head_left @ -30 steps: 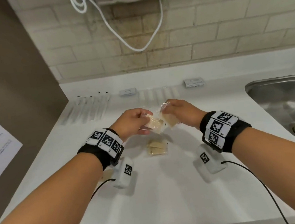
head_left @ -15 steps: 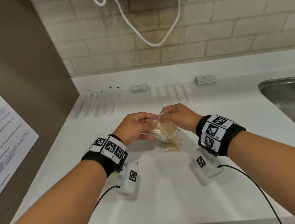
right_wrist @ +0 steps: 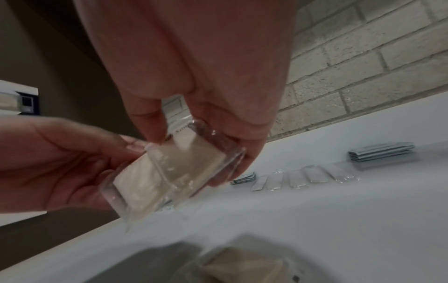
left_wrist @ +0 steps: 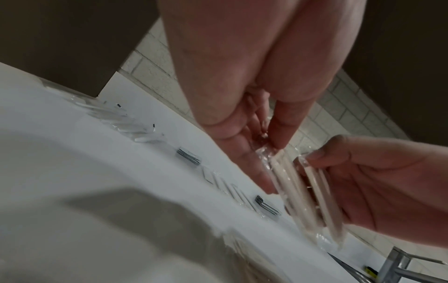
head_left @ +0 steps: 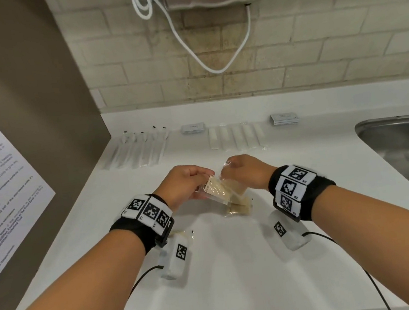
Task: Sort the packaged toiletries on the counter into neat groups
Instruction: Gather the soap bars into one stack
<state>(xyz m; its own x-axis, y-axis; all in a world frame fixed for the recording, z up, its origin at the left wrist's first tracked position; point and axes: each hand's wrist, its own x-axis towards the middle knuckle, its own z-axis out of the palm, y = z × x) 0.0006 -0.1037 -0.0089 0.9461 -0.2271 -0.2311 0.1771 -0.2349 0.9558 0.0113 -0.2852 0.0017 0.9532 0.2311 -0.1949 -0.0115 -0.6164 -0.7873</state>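
Two hands up over the white counter (head_left: 237,266), both pinching see-through plastic packets of flat beige pads (head_left: 219,190). Left hand (head_left: 184,184) curled on one end, right hand (head_left: 245,173) curled on the other end, packets pressed close together; exact number held hard to count. More beige packets (head_left: 239,206) lying right below on the counter. At the back, five long clear-wrapped sticks (head_left: 138,150), five short white wrapped bars (head_left: 236,136), and two small grey sachet stacks (head_left: 193,128). Steel sink (head_left: 402,140) at the right.
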